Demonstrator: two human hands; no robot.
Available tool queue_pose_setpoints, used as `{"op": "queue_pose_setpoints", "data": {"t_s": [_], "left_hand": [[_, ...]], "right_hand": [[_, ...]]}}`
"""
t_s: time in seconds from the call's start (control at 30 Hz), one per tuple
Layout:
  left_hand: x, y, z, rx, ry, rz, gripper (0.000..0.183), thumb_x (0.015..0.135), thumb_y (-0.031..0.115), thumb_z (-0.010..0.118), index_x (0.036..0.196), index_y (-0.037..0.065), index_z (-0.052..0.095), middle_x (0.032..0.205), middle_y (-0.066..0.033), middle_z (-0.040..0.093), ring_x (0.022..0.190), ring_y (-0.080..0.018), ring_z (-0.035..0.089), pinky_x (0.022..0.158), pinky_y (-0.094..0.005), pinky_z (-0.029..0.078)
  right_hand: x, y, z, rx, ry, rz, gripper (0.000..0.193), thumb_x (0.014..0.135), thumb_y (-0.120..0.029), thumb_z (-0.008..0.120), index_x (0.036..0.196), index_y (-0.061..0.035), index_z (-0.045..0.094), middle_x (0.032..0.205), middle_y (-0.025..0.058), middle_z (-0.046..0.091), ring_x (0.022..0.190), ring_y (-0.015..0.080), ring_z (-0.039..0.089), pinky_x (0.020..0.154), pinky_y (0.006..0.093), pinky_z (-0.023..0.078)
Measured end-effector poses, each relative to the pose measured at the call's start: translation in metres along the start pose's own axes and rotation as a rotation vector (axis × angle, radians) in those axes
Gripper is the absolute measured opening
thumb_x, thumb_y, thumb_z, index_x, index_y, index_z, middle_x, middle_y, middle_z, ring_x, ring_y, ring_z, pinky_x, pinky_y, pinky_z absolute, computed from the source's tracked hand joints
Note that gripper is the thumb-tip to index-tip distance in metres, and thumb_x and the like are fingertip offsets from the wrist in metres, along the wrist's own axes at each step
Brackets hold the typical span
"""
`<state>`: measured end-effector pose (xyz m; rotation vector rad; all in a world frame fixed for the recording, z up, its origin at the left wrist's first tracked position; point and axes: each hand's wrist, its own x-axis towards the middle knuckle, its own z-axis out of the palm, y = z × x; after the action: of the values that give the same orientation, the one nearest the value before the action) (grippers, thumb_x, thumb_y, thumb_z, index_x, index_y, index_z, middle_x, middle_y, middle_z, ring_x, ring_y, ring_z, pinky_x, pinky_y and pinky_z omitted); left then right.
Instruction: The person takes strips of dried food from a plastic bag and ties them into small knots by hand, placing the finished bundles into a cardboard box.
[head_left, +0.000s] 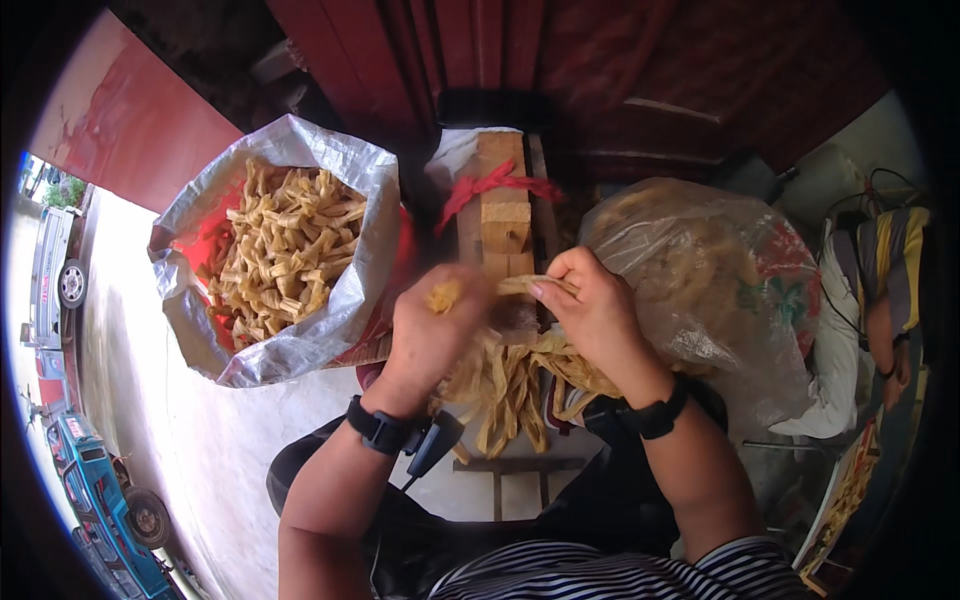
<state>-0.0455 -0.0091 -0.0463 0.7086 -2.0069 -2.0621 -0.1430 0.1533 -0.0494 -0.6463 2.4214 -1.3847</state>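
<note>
My right hand (597,312) pinches one end of a yellowish-tan strip (520,285), which looks like tofu skin, between thumb and forefinger. Opposite it, my left hand (430,325) is curled, with a yellow folded piece (443,296) showing at its fist. Motion smears the left fingertips, so how they meet the strip is hidden. Below both hands, a bunch of loose long strips (505,385) hangs over my lap. Just beyond the hands stands a wooden block stand (506,228) with a red cloth tie (490,188) around it.
On the left, a silvery sack (365,250) with a red lining holds many knotted tan pieces (285,250). A clear plastic bag (690,270) of tan material lies on the right. Another person's arm (882,335) is at far right. Red panels (650,80) rise behind; vehicles (95,500) stand at far left.
</note>
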Motion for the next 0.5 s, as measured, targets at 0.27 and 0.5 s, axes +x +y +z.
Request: {"op": "queue_pose_setpoints", "data": {"t_s": [0.27, 0.5], "left_hand": [[0.007, 0.022, -0.029, 0.077, 0.314, 0.123, 0.017, 0.084, 0.015, 0.071, 0.093, 0.004, 0.061, 0.078, -0.0029, 0.065, 0.063, -0.0094, 0.062, 0.055, -0.0241, 0.05], [0.004, 0.057, -0.103, 1.484, 0.927, 0.511, 0.075, 0.069, 0.033, 0.078, 0.131, 0.003, 0.047, 0.135, -0.0214, 0.044, 0.129, -0.0364, 0.037, 0.102, -0.0428, 0.033]], "right_hand": [[0.001, 0.017, 0.015, -0.038, 0.176, -0.191, 0.022, 0.076, -0.016, 0.077, 0.083, -0.0084, 0.057, 0.068, 0.0076, 0.064, 0.061, 0.0261, 0.064, 0.054, 0.0338, 0.049], [-0.032, -0.037, 0.023, -0.03, -0.047, -0.711, 0.023, 0.069, -0.006, 0.08, 0.076, -0.0053, 0.057, 0.067, 0.0069, 0.061, 0.057, 0.0228, 0.06, 0.051, 0.0321, 0.049]]}}
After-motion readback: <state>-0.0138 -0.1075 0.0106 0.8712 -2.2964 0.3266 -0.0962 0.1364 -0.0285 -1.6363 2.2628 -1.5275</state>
